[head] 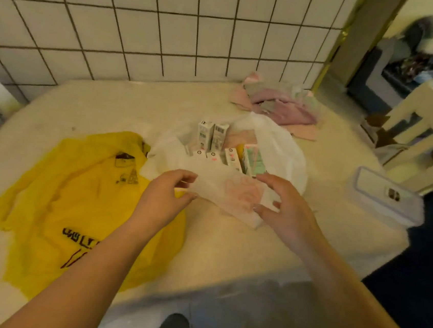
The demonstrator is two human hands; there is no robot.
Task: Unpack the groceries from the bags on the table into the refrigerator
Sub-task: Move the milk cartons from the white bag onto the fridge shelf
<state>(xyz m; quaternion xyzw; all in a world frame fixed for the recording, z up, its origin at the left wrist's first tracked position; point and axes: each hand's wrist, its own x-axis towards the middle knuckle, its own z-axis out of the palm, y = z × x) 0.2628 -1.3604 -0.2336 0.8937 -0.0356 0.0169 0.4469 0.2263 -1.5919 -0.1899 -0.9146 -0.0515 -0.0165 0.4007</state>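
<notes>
The white plastic bag (273, 148) sits open near the middle of the desk (228, 245), with several small cartons (212, 135) standing upright inside it and a pale green and pink pack (253, 159) at its right. The left hand (165, 198) is at the bag's near left edge, fingers and thumb curved toward each other; it seems to pinch the thin plastic, though blur makes the contact unsure. The right hand (283, 205) hovers at the near right edge, fingers spread and loosely bent, holding nothing that can be made out. Just left of the bag lies a flattened yellow bag (73, 189) with dark print. Behind the bag, by the tiled wall (144, 22), is a heap of pink and lilac cloths (283, 104). A clear lidded container (385, 200) rests at the desk's right edge.
</notes>
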